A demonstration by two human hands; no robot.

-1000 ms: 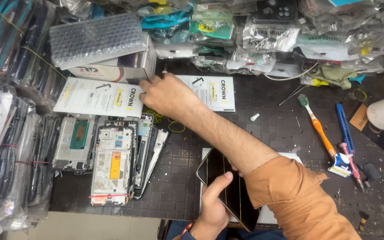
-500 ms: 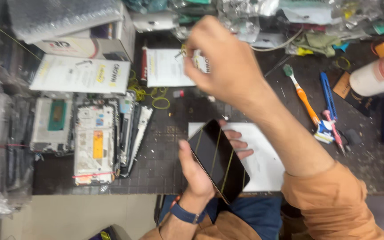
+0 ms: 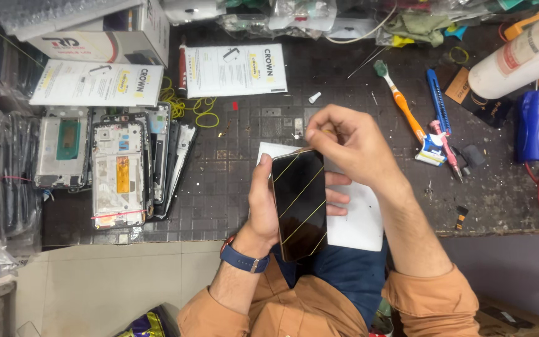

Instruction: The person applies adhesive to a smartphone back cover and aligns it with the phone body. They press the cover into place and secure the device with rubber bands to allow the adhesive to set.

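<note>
Left hand [image 3: 268, 201] clamps the black phone [image 3: 299, 203], four yellow rubber bands [image 3: 302, 190] already across it. Right hand [image 3: 344, 138] pinches another band at the top edge; not seated yet.

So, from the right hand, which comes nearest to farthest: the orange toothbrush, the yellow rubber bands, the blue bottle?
1. Orange toothbrush, just beyond the right hand, toward the mat's right side.
2. Yellow rubber bands, off toward the left.
3. Blue bottle, far right edge.
</note>
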